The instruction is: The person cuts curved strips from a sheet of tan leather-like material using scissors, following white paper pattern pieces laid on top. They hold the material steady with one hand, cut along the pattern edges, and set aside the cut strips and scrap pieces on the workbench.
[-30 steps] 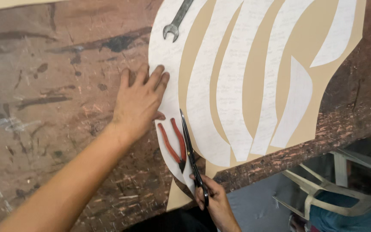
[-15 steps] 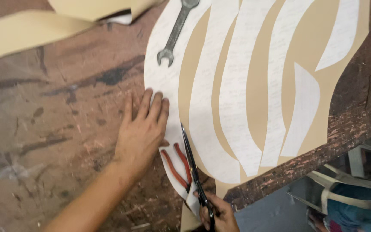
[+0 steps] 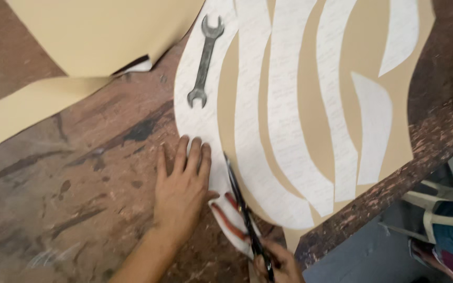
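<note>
My left hand [image 3: 182,191] lies flat, fingers apart, on the left edge of a tan sheet [image 3: 363,57] with curved white paper stripes glued on it. In my right hand [image 3: 279,267], at the bottom edge of the head view, are black-bladed scissors [image 3: 239,202] whose blades point up into the sheet beside the outermost white stripe [image 3: 197,123]. A pair of red-handled pliers [image 3: 226,217] lies under the scissors, next to my left thumb. My right hand is mostly cut off by the frame.
A steel open-ended wrench [image 3: 204,60] rests on the white stripe above my left hand. Loose tan sheets [image 3: 100,34] lie at the upper left. The worn wooden table's edge [image 3: 394,181] runs diagonally at right, with chairs [image 3: 441,209] beyond it.
The view has shifted so the sheet and wrench sit lower in frame. My left hand has slid slightly along the sheet edge. The scissors stay pointed into the cut.
</note>
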